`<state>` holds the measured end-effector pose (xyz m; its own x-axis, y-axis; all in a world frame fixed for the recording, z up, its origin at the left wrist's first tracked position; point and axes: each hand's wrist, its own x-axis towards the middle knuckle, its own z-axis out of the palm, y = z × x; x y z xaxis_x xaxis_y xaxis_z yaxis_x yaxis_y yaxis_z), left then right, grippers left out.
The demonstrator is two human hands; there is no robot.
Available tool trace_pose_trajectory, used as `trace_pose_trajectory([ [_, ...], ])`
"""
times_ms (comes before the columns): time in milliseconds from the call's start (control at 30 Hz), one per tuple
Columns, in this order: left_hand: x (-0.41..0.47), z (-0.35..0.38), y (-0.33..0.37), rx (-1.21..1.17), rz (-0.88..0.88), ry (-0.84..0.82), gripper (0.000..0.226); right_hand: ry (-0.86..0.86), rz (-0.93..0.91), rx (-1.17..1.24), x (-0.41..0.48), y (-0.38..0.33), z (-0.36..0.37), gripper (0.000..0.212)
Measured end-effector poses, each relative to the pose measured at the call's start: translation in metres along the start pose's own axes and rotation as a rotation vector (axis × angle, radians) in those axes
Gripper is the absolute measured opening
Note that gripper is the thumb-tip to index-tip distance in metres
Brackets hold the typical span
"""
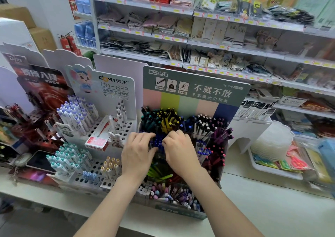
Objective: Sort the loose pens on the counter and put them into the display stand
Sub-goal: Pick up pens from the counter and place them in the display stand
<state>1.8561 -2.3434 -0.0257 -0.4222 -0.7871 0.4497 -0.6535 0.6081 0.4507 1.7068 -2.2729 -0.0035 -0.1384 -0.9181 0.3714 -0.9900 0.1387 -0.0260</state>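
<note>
A tiered display stand (195, 90) with a grey-green header stands on the white counter, its compartments packed with upright pens. Both my hands are over its middle row, around a bunch of blue pens (159, 141). My left hand (137, 151) has its fingers curled against the left side of the bunch. My right hand (178, 149) has its fingers curled against the right side. Dark teal and yellow pens (163, 119) fill the back row. Purple and dark red pens (217, 142) stand to the right. Pastel pens (172, 194) fill the front row. My palms hide the compartments below them.
A white perforated pen stand (112, 91) with white and teal pens and a red box (98, 137) stands to the left. A phone (40, 160) lies at the far left. A white tray (272, 171) of packets sits on the right. Shelves of goods rise behind.
</note>
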Motion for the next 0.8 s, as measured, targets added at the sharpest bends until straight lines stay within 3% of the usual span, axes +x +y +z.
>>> trace_pose_trajectory([
  [133,-0.013,0.018,-0.003,0.107,0.097,-0.017,0.069,0.13,0.211,0.071,-0.035,-0.015,0.009,0.046],
  [267,-0.022,0.035,0.005,0.129,0.226,-0.143,0.08,0.047,0.124,0.087,-0.049,-0.017,0.021,0.064],
  [433,-0.019,0.029,0.012,-0.026,0.136,-0.031,0.058,0.094,0.146,0.21,-0.045,0.0,0.012,0.053],
  [533,-0.002,0.022,0.029,-0.092,0.278,-0.035,0.054,0.247,0.228,0.301,-0.035,0.006,-0.003,0.044],
  [633,0.021,0.021,0.035,-0.033,0.373,-0.119,0.065,0.184,0.185,0.357,-0.017,0.02,-0.011,0.048],
  [800,0.04,0.02,0.045,0.139,0.313,-0.19,0.073,0.175,0.182,0.269,0.006,0.032,-0.023,0.05],
])
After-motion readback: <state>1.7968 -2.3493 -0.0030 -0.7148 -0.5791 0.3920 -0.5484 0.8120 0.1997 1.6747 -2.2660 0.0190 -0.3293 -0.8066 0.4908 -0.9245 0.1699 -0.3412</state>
